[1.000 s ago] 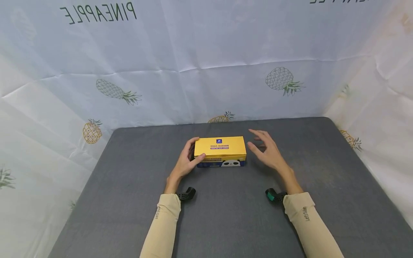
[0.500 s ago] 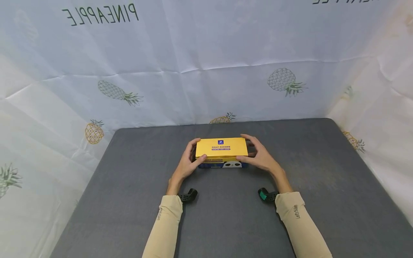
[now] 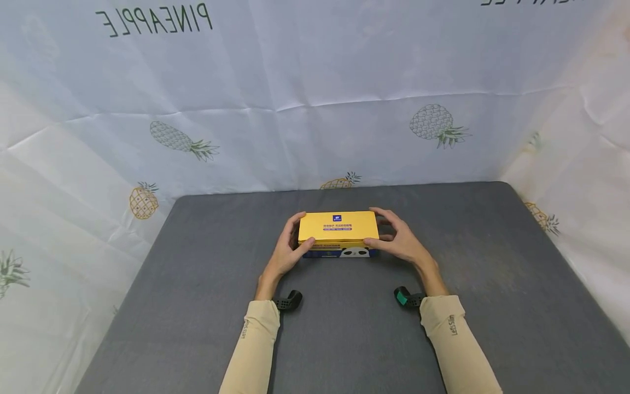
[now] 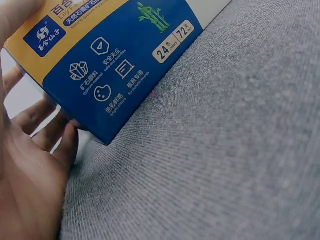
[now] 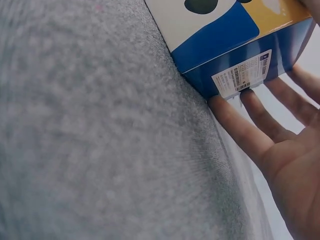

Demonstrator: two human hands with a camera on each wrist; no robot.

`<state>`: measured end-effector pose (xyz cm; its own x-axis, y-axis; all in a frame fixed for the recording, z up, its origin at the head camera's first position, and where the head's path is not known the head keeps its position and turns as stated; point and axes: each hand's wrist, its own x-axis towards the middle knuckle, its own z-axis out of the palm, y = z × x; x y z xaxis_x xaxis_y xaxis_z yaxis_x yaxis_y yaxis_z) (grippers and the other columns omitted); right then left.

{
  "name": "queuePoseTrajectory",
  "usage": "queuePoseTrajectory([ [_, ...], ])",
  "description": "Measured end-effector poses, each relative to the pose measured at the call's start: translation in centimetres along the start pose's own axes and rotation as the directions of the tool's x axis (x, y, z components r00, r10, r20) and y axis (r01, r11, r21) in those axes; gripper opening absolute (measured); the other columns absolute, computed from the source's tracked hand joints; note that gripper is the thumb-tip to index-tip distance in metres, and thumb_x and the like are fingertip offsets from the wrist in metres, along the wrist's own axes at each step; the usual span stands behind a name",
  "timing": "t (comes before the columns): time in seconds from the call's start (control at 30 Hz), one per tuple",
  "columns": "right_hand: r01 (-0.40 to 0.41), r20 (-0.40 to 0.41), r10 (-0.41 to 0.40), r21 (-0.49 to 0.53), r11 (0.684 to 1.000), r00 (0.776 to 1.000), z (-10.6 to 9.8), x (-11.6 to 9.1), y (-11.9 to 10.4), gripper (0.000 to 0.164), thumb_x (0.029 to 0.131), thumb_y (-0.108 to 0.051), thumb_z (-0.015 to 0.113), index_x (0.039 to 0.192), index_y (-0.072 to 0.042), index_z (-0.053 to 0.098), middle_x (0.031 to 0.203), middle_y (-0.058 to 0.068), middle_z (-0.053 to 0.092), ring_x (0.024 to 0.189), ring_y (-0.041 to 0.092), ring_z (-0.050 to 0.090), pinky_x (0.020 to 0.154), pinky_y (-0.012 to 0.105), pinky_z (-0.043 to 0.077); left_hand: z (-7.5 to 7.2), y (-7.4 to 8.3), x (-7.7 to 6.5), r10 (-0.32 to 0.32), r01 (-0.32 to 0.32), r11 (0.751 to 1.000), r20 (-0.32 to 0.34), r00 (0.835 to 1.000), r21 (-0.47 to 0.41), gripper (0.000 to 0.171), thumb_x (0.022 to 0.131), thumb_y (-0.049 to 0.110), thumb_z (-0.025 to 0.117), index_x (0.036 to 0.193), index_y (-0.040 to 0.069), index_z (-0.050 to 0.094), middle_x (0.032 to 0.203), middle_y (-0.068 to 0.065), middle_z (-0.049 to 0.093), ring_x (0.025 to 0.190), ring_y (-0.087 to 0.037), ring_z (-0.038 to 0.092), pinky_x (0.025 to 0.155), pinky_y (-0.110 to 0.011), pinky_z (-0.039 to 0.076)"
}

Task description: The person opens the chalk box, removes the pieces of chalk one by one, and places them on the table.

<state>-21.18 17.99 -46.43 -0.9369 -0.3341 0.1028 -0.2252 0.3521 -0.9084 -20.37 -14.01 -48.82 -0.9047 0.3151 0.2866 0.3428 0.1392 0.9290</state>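
Note:
A yellow and blue chalk box (image 3: 338, 227) with a panda on its front sits on the grey table, lid side up. My left hand (image 3: 283, 253) holds its left end, thumb at the front upper edge and fingers round the far side. At the opposite end my right hand (image 3: 404, 242) grips it the same way. The left wrist view shows the box's blue front (image 4: 115, 75), printed "24 colors 72 pcs". In the right wrist view, fingers of the right hand (image 5: 295, 155) touch the end panel near a white barcode label (image 5: 243, 73). The box's contents are hidden.
Grey cloth covers the table (image 3: 339, 328). Behind it hangs a pale curtain (image 3: 295, 71) with pineapple prints, which also runs along both sides. A dark wrist mount (image 3: 287, 301) sits on the left wrist, and another mount (image 3: 408, 298) on the right.
The right hand has moved left from beside the box and taken hold of its right end. The left hand has kept its hold; the box looks nearly unmoved.

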Motion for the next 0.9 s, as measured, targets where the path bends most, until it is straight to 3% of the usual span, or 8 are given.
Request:
queuePoseTrajectory([
  [0.43, 0.053, 0.017, -0.051, -0.142, 0.988, 0.999, -0.62, 0.50, -0.24, 0.082, 0.086, -0.022, 0.085, 0.154, -0.003, 0.043, 0.145, 0.021, 0.052, 0.123, 0.040, 0.058, 0.092, 0.049, 0.061, -0.31, -0.25, -0.10, 0.044, -0.043, 0.998, 0.023, 0.999, -0.034, 0.075, 0.097, 0.007, 0.068, 0.159, 0.001, 0.027, 0.152, -0.023, 0.044, 0.128, -0.007, 0.052, 0.104, -0.014, 0.045],
  [0.67, 0.077, 0.035, -0.071, -0.215, 0.974, 0.997, -0.82, 0.69, -0.42, 0.081, 0.085, -0.024, 0.085, 0.152, -0.001, 0.045, 0.140, 0.021, 0.056, 0.121, 0.040, 0.060, 0.089, 0.045, 0.063, -0.36, -0.39, -0.03, 0.041, -0.040, 0.998, 0.020, 0.999, -0.045, 0.077, 0.096, 0.001, 0.067, 0.160, -0.002, 0.024, 0.154, -0.023, 0.042, 0.131, -0.005, 0.050, 0.109, -0.013, 0.042],
  [0.9, 0.079, 0.050, -0.068, -0.240, 0.968, 0.996, -0.98, 0.73, -0.71, 0.081, 0.086, -0.024, 0.085, 0.152, -0.001, 0.045, 0.140, 0.021, 0.056, 0.122, 0.039, 0.060, 0.088, 0.045, 0.063, -0.34, -0.46, 0.07, 0.025, -0.025, 0.999, 0.018, 1.000, -0.033, 0.079, 0.097, 0.010, 0.070, 0.160, -0.001, 0.024, 0.155, -0.021, 0.042, 0.132, -0.003, 0.048, 0.110, -0.012, 0.039],
])
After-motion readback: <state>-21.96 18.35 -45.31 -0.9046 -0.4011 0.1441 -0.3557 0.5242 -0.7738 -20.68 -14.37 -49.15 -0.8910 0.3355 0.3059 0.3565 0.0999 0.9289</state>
